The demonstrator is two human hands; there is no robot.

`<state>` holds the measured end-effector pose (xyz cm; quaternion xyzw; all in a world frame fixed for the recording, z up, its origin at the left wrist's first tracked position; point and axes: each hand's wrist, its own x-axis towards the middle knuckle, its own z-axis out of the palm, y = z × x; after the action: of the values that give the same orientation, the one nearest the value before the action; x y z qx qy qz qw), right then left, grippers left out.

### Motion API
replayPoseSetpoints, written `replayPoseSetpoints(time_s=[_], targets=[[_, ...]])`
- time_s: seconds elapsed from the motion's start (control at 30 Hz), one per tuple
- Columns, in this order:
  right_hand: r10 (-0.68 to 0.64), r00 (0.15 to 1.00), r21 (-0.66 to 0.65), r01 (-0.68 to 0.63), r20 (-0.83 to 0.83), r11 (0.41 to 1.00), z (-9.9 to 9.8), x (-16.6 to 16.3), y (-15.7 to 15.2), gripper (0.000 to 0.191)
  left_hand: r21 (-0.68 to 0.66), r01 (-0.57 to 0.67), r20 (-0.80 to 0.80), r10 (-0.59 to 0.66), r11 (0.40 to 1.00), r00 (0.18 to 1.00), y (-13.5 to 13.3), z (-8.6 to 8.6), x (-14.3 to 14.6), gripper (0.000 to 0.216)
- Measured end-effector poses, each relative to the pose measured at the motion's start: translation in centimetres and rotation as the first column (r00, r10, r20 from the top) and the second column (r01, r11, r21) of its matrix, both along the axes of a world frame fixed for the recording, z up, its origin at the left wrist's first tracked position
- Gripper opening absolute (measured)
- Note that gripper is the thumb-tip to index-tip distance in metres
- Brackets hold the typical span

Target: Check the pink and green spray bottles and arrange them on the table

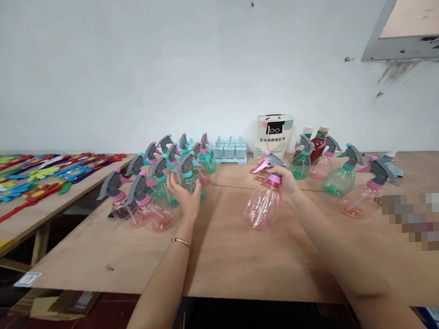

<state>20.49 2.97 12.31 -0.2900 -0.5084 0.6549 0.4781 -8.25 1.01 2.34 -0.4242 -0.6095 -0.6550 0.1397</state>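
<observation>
Right hand (284, 181) clamps the neck of a translucent pink spray bottle (261, 209). Left hand (186, 196), fingers spread, touches a bulbous green spray bottle (189, 178). Bare plywood table (227, 255) lies between.

Head camera — forward and down across the plywood table (224, 262)
Worn on the person's head, it faces the white wall (162, 64) behind the table; the left hand (184, 193) and right hand (284, 180) sit close, mid-frame — floor (103, 325) along the bottom edge.
</observation>
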Motion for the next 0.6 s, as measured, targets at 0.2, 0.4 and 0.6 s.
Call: replayPoseSetpoints(time_s=[0.2, 0.4, 0.6], targets=[[0.031, 0.983, 0.104, -0.012, -0.181, 0.995, 1.6, -1.2, -0.4, 0.021, -0.140, 0.193, 0.060, -0.187, 0.971, 0.981, 1.2, -1.7, -0.1, 0.067], [0.004, 0.983, 0.147, 0.023, -0.183, 0.989, 1.7, -1.4, -1.1, 0.016, -0.162, 0.318, 0.000, -0.323, 0.934, 0.947, 0.8, -2.1, 2.2, 0.062], [0.037, 0.989, 0.231, -0.004, -0.140, 0.973, 2.0, -1.3, -1.2, 0.021, -0.205, 0.344, -0.018, -0.355, 0.916, 0.935, 0.5, -2.3, 2.8, 0.064]])
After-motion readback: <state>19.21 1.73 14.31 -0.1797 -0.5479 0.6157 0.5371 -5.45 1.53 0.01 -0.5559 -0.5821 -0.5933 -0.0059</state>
